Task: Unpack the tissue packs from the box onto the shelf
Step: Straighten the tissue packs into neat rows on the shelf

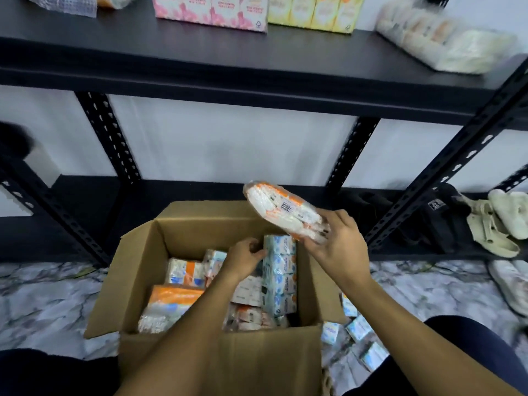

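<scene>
Box [183,252]: cardboard, flaps open, on the marbled floor [43,295] before a black shelf [228,61]; part-filled with tissue packs.
Right hand [340,247]: fingers clasped on one end of an orange pack [283,210], held tilted above the box's far right corner.
Left hand [243,257]: inside the box, fingers curled onto the top edge of an upright blue pack [280,275].
Shelf, upper level: pink packs [211,10], yellow packs [314,11], pale bundle [445,44] at right.
Floor, right of box: small blue packs [357,330], loose.
Lower shelf, right: sandals [497,224].
</scene>
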Tool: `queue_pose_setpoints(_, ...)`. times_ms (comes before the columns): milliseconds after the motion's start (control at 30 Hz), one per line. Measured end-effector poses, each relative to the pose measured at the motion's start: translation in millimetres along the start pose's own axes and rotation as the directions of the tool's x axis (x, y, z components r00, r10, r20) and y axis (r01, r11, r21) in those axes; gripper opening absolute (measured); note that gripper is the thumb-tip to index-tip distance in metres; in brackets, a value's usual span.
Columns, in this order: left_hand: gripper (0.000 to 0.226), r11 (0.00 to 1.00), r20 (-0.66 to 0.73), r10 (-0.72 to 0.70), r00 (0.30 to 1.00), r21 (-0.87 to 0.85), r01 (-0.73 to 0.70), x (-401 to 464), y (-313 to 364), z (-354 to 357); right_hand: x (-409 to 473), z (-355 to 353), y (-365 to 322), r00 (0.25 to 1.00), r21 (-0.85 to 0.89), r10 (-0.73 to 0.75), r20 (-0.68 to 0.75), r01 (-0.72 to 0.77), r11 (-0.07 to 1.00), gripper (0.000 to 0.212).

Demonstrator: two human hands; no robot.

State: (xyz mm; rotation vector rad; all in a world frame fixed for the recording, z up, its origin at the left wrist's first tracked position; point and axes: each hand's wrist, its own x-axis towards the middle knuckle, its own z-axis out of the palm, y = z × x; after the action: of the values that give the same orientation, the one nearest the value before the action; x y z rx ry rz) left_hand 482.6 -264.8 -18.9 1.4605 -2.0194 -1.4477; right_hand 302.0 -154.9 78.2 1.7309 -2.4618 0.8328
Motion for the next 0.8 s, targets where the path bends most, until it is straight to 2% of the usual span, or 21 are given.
queue_pose_setpoints(67, 0.039, 0.994, -0.004, -0.049, 0.999, -0.095, 0.049, 19, -1, 16, 3, 0, 13, 1.0, -0.022, 0.019, -0.005, -0.02, 1.0, 0.063)
queue_pose_setpoints(267, 0.089, 0.958, 0.084, -0.211, 0.974, -0.182, 0.223, 80, -23, 52, 14, 6, 42, 0.999, -0.056, 0.044, -0.028, -0.045, 0.997, 0.067)
queue_pose_setpoints(400, 0.07, 0.93, 0.183, -0.243, 0.952, -0.235, 0.283, 86, -18, 63, 19, 8, 56, 0.999, -0.094, 0.046, -0.017, -0.048, 0.994, 0.066)
queue_pose_setpoints(500, 0.069, 0.943, 0.104, -0.213, 0.971, -0.237, 0.232, 85, -23, 65, 19, 8, 66, 0.999, -0.129, 0.031, -0.013, -0.033, 0.991, 0.063)
queue_pose_setpoints(600, 0.05, 0.95, 0.04, -0.213, 0.976, -0.225, 0.216, 73, -15, 58, 18, 4, 70, 1.0, -0.148, 0.024, 0.001, -0.023, 0.989, 0.063)
queue_pose_setpoints(733, 0.073, 0.968, -0.069, -0.138, 0.988, -0.222, 0.119, 53, -2, 36, 17, -7, 61, 1.0, -0.136, 0.011, -0.013, -0.013, 0.991, 0.063)
queue_pose_setpoints(800, 0.07, 0.966, -0.126, -0.111, 0.986, -0.248, 0.077, 40, 7, 19, 15, -15, 52, 0.999, -0.139, -0.012, -0.036, 0.007, 0.99, 0.062)
